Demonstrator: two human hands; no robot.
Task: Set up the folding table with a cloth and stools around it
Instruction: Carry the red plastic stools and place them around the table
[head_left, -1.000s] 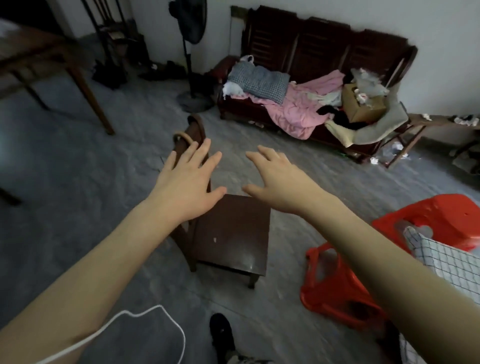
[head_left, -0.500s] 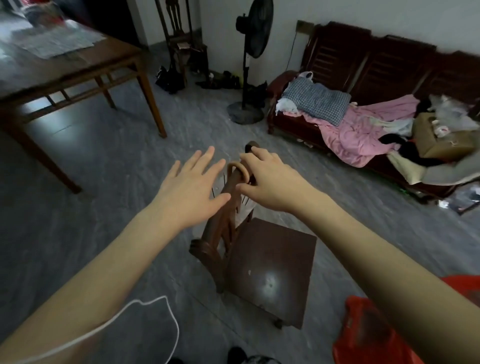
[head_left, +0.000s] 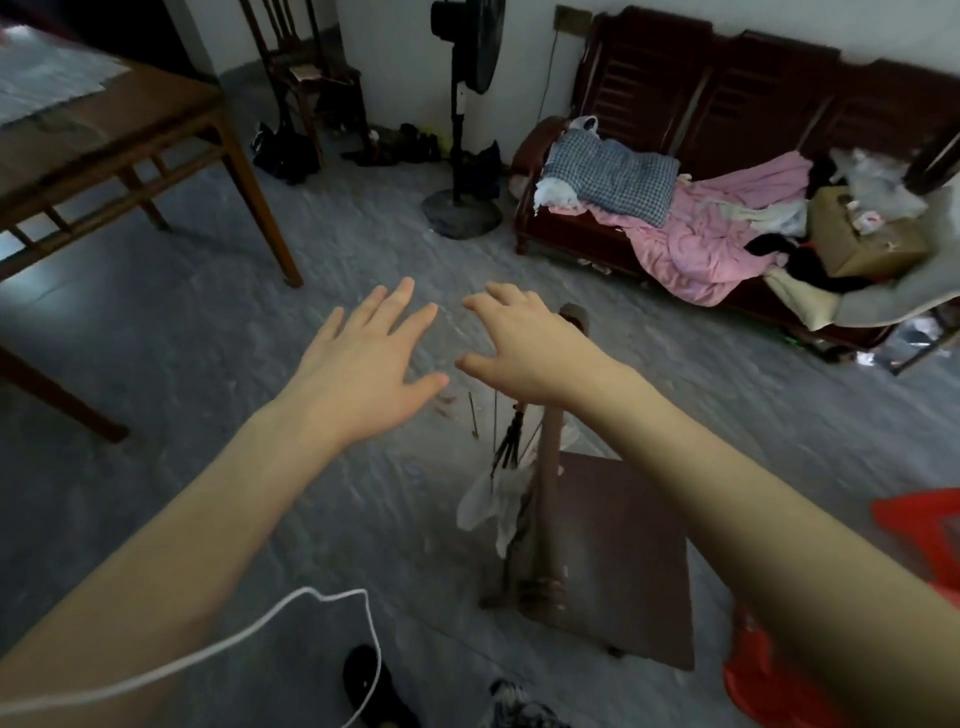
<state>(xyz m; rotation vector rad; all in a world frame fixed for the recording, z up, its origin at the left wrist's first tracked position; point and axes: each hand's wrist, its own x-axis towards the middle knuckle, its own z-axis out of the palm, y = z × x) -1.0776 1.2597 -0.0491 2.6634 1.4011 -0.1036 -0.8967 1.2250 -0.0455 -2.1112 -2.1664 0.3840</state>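
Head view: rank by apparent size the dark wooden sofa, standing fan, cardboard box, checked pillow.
1. dark wooden sofa, plainly largest.
2. standing fan, tall but thin.
3. checked pillow and cardboard box: they look alike, and wide-angle distortion at the edge makes ranking them unsure.

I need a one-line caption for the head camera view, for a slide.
Both hands, left and right, reach open over a dark wooden chair on a grey floor, near a cluttered bench.

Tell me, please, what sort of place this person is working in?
Most likely a lived-in home living room: a dark wooden sofa bench piled with a pink blanket, a standing fan, and a wooden table on a grey floor.
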